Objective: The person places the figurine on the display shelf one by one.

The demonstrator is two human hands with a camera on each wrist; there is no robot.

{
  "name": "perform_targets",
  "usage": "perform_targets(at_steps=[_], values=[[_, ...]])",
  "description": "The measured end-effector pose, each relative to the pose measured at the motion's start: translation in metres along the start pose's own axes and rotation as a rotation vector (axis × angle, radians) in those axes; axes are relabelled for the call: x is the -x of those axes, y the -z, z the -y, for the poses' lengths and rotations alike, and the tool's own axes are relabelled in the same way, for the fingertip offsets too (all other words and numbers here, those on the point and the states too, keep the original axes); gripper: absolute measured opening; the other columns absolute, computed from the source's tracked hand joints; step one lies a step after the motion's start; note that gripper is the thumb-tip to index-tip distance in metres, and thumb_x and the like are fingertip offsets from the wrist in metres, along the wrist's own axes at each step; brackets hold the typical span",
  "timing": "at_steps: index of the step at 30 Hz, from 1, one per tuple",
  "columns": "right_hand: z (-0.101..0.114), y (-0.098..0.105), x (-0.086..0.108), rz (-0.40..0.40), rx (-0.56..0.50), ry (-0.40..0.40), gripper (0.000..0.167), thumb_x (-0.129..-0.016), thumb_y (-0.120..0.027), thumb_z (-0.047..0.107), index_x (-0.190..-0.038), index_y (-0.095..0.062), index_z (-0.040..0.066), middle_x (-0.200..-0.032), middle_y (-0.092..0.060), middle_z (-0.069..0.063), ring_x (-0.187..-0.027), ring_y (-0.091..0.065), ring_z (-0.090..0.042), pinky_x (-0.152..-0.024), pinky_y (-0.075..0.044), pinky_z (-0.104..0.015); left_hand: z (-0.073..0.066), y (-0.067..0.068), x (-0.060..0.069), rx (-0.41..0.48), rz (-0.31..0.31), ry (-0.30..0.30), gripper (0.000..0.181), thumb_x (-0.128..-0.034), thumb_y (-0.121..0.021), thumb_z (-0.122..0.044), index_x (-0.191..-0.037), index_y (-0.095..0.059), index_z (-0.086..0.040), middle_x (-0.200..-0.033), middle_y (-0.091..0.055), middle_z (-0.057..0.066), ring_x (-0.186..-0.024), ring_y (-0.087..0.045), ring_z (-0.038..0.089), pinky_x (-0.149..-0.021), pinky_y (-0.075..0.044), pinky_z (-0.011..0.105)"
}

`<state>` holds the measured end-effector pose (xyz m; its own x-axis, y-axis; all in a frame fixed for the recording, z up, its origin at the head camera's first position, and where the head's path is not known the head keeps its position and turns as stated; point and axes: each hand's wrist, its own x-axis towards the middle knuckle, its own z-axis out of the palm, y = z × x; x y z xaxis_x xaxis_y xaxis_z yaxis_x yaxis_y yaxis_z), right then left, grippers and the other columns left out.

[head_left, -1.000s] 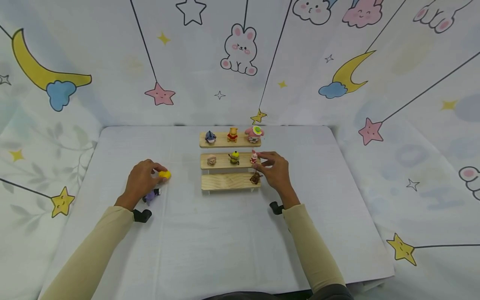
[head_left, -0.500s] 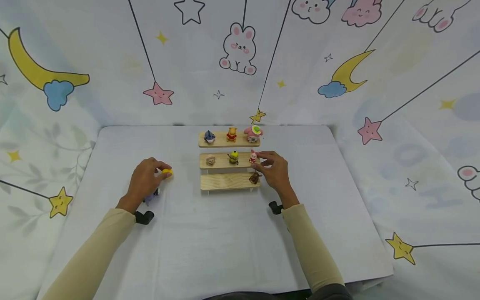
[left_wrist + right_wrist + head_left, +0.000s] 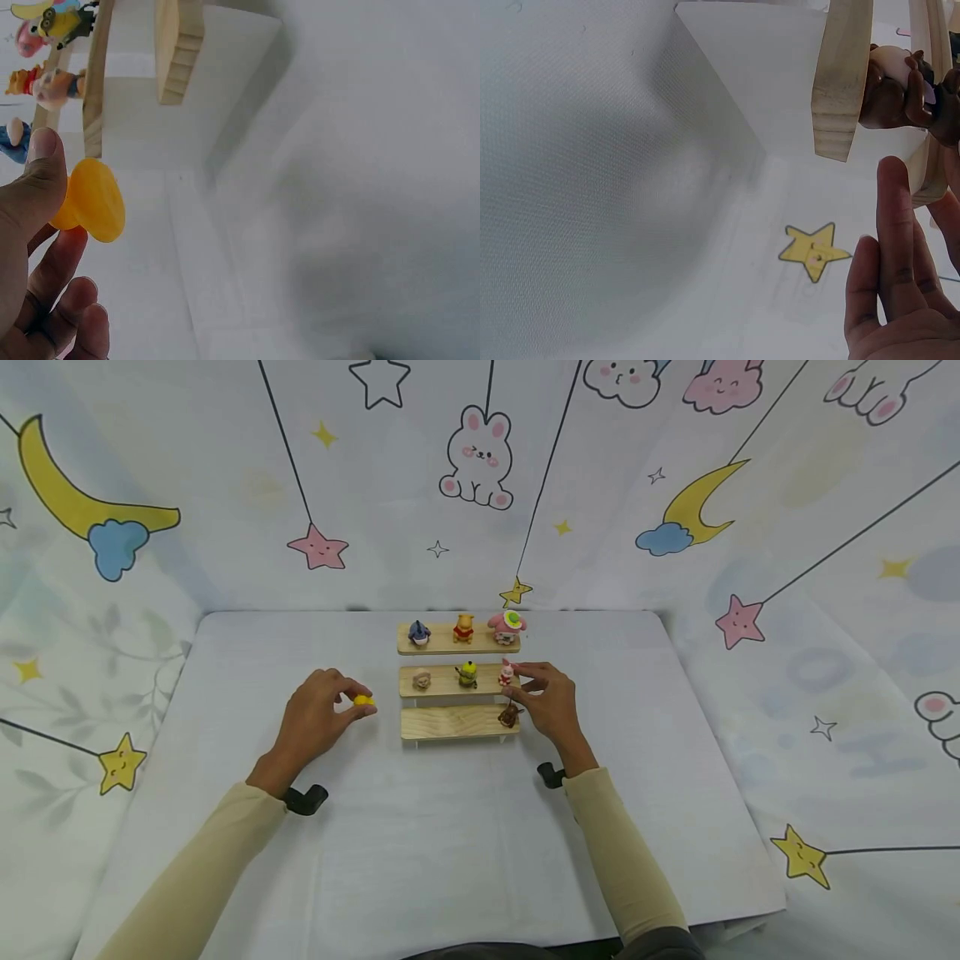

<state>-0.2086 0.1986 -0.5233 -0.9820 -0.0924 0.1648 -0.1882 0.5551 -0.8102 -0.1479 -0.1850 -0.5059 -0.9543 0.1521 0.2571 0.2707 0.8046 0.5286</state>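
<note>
In the head view my left hand [image 3: 317, 714] pinches a small plain yellow figurine [image 3: 363, 701] between thumb and fingers, left of a tiered wooden shelf [image 3: 450, 723]. Its rounded yellow underside [image 3: 101, 201] faces the left wrist camera. My right hand [image 3: 551, 700] holds a pink-eared figurine [image 3: 506, 673] by thumb and index finger at the right end of the middle tier. Just below, a brown monkey-like figurine [image 3: 510, 716] sits at the right end of the lowest tier. In the right wrist view, the other right fingers [image 3: 895, 225] are extended beside the shelf.
The top tier bears a blue donkey figurine [image 3: 419, 633], a bear in a red shirt [image 3: 463, 629] and a pink figurine with a green-and-white top [image 3: 507, 627]. On the middle tier are a beige figurine [image 3: 422, 679] and a Minion [image 3: 467, 675]. A white cloth [image 3: 420, 843] covers the table.
My left hand has moved right toward the shelf with the yellow figurine. A purple figurine on the table at left is now hidden behind that hand. My right hand stays in place.
</note>
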Motion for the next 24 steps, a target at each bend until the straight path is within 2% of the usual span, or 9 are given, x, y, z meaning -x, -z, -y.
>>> perform_targets(at_steps=[6, 12, 19, 24], values=[[0.001, 0.0, 0.0, 0.004, -0.005, -0.005, 0.043, -0.088, -0.088, 0.028, -0.128, -0.079, 0.017, -0.13, -0.073, -0.006, -0.099, -0.076, -0.028, -0.085, -0.064, -0.047, -0.024, 0.002, 0.0, 0.021, -0.011, -0.06, 0.028, -0.083, -0.092, -0.028, -0.104, -0.081, -0.012, -0.094, -0.07, 0.006, -0.089, -0.059, 0.025, -0.074, -0.051, 0.037], [0.001, 0.001, 0.0, -0.001, -0.004, 0.003, 0.043, -0.087, -0.088, 0.028, -0.128, -0.079, 0.017, -0.13, -0.073, -0.006, -0.099, -0.076, -0.028, -0.083, -0.064, -0.045, -0.043, -0.003, -0.001, 0.059, -0.015, -0.104, 0.028, -0.0823, -0.093, -0.028, -0.104, -0.081, -0.013, -0.095, -0.07, 0.005, -0.09, -0.058, 0.022, -0.074, -0.051, 0.036], [0.0, 0.0, 0.0, -0.005, 0.004, 0.007, 0.043, -0.087, -0.088, 0.03, -0.128, -0.079, 0.017, -0.13, -0.073, -0.005, -0.098, -0.076, -0.028, -0.082, -0.064, -0.046, -0.062, -0.015, -0.001, 0.097, -0.052, -0.184, 0.029, -0.0812, -0.092, -0.028, -0.104, -0.083, -0.013, -0.092, -0.067, 0.004, -0.087, -0.058, 0.023, -0.07, -0.05, 0.033], [0.0, -0.001, 0.0, -0.01, 0.012, 0.009, 0.043, -0.087, -0.088, 0.029, -0.128, -0.079, 0.017, -0.13, -0.073, -0.005, -0.098, -0.076, -0.028, -0.082, -0.064, -0.046, -0.074, -0.028, -0.001, 0.124, -0.084, -0.201, 0.033, -0.0792, -0.093, -0.031, -0.105, -0.084, -0.012, -0.092, -0.068, 0.005, -0.084, -0.057, 0.022, -0.067, -0.047, 0.031]])
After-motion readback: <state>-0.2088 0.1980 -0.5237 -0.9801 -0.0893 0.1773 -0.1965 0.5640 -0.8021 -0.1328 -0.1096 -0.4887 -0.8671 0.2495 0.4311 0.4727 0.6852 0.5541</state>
